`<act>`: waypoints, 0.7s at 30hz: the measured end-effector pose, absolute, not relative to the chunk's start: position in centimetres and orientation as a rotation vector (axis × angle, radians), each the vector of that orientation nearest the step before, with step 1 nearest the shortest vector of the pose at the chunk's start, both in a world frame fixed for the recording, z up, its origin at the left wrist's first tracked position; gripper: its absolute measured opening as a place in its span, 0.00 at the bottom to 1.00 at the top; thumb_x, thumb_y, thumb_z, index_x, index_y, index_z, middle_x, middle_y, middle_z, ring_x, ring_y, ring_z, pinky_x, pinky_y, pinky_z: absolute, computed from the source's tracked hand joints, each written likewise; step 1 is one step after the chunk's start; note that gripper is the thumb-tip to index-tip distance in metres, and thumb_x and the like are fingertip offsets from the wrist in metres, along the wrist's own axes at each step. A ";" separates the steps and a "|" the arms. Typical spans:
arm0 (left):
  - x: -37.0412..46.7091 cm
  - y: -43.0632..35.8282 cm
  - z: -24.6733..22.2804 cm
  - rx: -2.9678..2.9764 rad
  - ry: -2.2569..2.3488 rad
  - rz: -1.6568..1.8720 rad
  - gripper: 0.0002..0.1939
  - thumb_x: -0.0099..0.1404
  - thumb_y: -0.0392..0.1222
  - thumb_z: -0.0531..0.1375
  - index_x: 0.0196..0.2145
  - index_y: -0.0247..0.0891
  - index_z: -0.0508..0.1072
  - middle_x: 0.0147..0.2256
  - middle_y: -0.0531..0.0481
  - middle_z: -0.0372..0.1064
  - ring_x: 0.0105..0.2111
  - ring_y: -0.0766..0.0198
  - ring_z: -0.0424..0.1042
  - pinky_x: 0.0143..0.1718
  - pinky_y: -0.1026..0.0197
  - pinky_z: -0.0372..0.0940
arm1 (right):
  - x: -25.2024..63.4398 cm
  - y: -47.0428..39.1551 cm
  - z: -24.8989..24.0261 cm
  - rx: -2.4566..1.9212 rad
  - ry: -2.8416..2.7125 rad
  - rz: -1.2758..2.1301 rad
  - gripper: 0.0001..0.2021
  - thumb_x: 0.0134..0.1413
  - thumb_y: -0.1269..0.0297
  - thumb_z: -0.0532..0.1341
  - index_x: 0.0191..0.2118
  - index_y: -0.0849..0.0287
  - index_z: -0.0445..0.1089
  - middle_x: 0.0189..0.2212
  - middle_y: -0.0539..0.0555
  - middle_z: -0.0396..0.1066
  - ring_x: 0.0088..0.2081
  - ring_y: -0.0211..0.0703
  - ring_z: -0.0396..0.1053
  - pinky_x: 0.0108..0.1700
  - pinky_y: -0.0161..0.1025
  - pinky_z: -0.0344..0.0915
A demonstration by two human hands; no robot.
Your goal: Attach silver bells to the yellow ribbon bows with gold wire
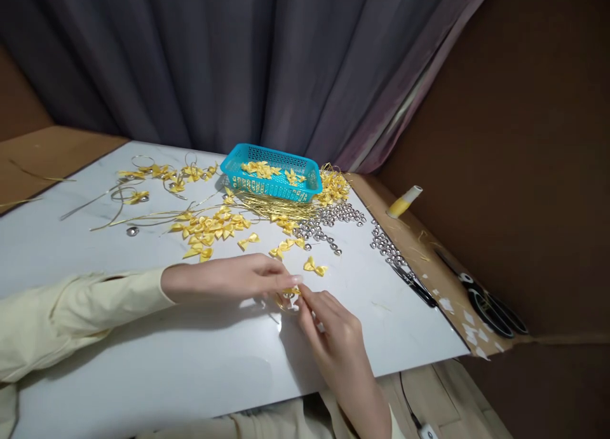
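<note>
My left hand (238,277) reaches in from the left with its fingers closed, thumb and fingertips pinching a small yellow ribbon bow (294,290). From the right, my right hand (339,337) grips the same bow, its fingers bent around the near side. A shiny silver bead-like piece and a loop of gold cord (284,305) show just under the fingertips; how they join the bow is partly hidden. Just beyond the hands lies a loose yellow bow (315,267). Several more yellow bows (214,226) are heaped farther back.
A blue plastic basket (271,186) with yellow bows stands at the back, behind a bundle of gold cords (271,205). Small silver pieces (328,220) spread to its right. Black-handled scissors (490,309), a black tool (413,285) and a yellow-white tube (404,202) lie or stand along the right edge.
</note>
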State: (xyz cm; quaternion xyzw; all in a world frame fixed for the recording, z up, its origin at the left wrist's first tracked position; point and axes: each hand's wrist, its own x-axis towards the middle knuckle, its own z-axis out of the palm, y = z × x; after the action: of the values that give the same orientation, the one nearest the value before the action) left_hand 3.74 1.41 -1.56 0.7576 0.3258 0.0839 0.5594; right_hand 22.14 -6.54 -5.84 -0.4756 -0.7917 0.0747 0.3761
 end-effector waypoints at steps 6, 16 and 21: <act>3.8 1.8 -2.6 1.538 0.696 0.177 0.10 0.64 0.45 0.59 0.36 0.37 0.75 0.34 0.49 0.76 0.36 0.62 0.73 0.39 0.63 0.64 | 22.4 -6.8 -6.0 -1.182 -1.994 0.285 0.17 0.61 0.76 0.50 0.52 0.62 0.69 0.27 0.55 0.75 0.27 0.43 0.69 0.28 0.37 0.68; 4.0 1.1 -2.5 1.964 0.817 0.363 0.11 0.64 0.41 0.58 0.39 0.36 0.79 0.25 0.52 0.75 0.26 0.64 0.72 0.30 0.67 0.62 | 22.5 -6.2 -4.3 -1.377 -1.380 1.027 0.13 0.50 0.60 0.65 0.41 0.59 0.74 0.25 0.52 0.77 0.27 0.41 0.72 0.31 0.35 0.68; 3.9 0.7 -3.0 2.234 0.726 0.435 0.11 0.67 0.40 0.57 0.42 0.40 0.79 0.30 0.51 0.78 0.28 0.65 0.72 0.34 0.66 0.61 | 22.6 -5.6 -4.3 -1.390 -1.432 1.057 0.12 0.49 0.60 0.66 0.39 0.61 0.75 0.25 0.52 0.75 0.26 0.39 0.71 0.29 0.35 0.67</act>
State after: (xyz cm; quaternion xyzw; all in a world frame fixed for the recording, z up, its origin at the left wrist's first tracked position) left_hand 3.92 0.73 -3.02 0.8698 0.2826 0.1692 0.3675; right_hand 22.56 -5.62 -4.32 -0.5566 -0.5733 0.4233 0.4271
